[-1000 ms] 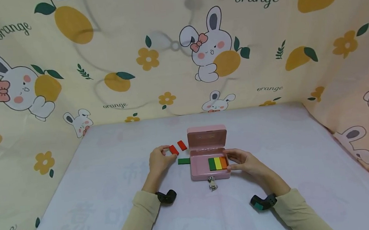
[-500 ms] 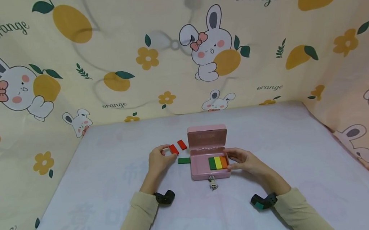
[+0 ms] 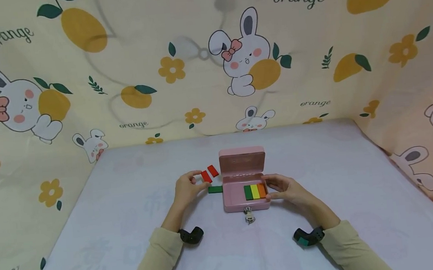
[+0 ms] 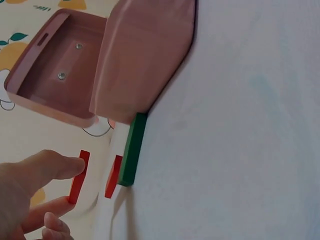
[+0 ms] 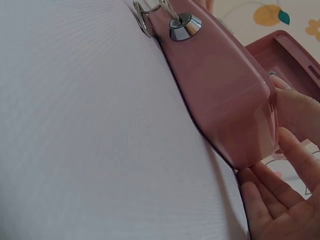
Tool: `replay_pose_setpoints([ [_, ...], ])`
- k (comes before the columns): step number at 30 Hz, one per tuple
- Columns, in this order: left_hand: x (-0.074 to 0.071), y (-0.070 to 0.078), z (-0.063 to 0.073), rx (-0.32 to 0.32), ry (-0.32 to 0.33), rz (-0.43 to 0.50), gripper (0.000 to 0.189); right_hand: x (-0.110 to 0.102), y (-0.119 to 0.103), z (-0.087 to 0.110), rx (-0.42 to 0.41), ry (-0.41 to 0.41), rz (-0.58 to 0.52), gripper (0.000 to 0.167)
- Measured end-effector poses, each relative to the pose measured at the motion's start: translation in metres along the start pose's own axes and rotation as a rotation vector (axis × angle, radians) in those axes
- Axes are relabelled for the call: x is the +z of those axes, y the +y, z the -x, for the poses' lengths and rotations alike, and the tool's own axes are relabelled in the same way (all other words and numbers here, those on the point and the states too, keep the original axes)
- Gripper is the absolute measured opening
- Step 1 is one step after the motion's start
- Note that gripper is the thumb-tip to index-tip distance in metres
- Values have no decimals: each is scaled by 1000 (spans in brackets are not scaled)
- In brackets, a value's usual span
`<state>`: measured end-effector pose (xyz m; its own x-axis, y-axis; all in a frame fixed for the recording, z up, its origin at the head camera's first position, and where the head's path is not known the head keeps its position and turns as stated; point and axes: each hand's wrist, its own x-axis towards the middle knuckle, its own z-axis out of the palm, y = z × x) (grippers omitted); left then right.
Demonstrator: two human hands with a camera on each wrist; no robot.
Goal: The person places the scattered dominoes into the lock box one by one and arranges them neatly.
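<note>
My left hand [image 3: 187, 190] pinches a red block [image 4: 79, 177] between thumb and finger, left of a pink metal cash box [image 3: 234, 198]. A second red block [image 3: 213, 171] lies just beyond the held one. Against the box's left side sits a green block [image 3: 215, 189], lying flat on the table. The box lid [image 3: 242, 161] stands raised. Inside, towards the right wall, a green block [image 3: 248, 192], a yellow block [image 3: 255, 191] and an orange block [image 3: 262, 190] lie side by side. My right hand [image 3: 287, 189] grips the box's right wall, fingers outside and thumb at the rim.
Keys [image 3: 249, 215] hang from the lock [image 5: 185, 27] on the box's front. The white tabletop [image 3: 233, 252] stretches around the box. A printed cloth [image 3: 189, 35] forms a wall behind and at both sides.
My left hand has shifted slightly right with the red block, closer to the box. The right hand keeps its grip on the box, and the view has moved a little.
</note>
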<state>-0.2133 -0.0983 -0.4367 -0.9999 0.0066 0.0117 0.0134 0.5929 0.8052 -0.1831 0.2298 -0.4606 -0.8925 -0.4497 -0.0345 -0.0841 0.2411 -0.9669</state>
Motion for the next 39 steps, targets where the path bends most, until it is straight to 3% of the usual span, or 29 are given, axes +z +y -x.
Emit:
replay_pose_setpoints([
  [6, 0, 4, 3, 18, 4, -3, 44, 1, 1, 0, 3, 1, 35, 66],
  [22, -6, 16, 15, 75, -7, -1, 40, 0, 3, 0, 19, -12, 6, 65],
  [39, -4, 24, 20, 89, -25, 28, 43, -2, 4, 0, -5, -10, 13, 63],
])
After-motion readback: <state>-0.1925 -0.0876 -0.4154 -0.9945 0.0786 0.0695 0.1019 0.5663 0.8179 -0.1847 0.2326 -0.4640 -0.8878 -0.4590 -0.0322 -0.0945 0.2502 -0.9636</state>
